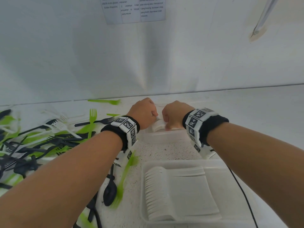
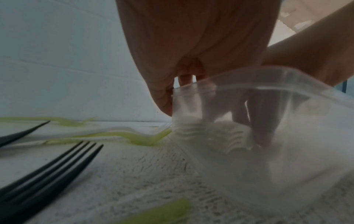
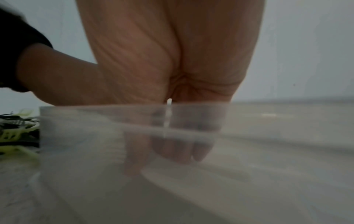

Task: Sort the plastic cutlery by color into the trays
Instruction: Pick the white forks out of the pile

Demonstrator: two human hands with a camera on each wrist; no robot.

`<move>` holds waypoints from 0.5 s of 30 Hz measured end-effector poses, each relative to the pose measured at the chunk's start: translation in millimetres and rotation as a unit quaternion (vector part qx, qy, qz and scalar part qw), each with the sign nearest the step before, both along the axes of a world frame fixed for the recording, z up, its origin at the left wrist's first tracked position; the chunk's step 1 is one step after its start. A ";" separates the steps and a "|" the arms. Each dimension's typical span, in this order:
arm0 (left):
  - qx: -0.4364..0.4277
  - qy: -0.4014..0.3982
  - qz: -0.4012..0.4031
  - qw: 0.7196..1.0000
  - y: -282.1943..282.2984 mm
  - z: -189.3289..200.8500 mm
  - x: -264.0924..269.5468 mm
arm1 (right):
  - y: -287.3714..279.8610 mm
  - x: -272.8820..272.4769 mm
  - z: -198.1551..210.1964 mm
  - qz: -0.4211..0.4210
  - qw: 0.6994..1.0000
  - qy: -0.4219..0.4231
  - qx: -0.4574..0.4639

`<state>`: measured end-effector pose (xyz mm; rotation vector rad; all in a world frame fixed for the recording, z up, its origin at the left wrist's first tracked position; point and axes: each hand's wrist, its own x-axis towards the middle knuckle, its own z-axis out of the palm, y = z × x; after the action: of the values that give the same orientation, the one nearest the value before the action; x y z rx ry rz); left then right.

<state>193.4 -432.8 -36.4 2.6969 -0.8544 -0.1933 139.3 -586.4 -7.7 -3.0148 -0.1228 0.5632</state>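
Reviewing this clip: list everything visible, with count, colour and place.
near tray: one, clear, front right, holding a row of white forks
far tray: one, clear, by the wall, holding a white cutlery stack
loose cutlery: many, black, green, white, piled left
green fork: one, by the wall
paper notice: one, white, on the wall
cable: one, black, right
wristbands: two, black, tagged
left hand: grips the stack
right hand: grips the stack

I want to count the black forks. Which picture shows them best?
The head view: black forks lie mixed with green and white cutlery in the pile left of the left hand. The left wrist view shows only one black fork's tines up close; the right wrist view shows dark blurred bits at its left edge.
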 end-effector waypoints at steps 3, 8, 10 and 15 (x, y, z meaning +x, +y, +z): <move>-0.024 0.037 0.000 0.999 3.2 3.3 -0.6 | 7.4 6.4 -5.5 0.007 1.000 -0.011 -0.019; 0.017 0.059 -0.037 0.997 11.4 5.0 2.0 | 9.9 10.5 -10.7 -0.034 0.997 -0.063 0.035; -0.003 0.050 -0.016 0.999 9.9 1.8 1.1 | 5.9 8.7 -7.0 -0.039 0.996 -0.062 0.059; -0.024 0.045 0.002 0.999 6.8 -3.2 -1.5 | -21.2 -5.2 17.2 -0.103 0.994 -0.026 -0.005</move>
<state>191.9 -426.0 -39.6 2.6233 -0.8161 -0.2876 134.1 -607.6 9.5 -3.0023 0.1876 0.4687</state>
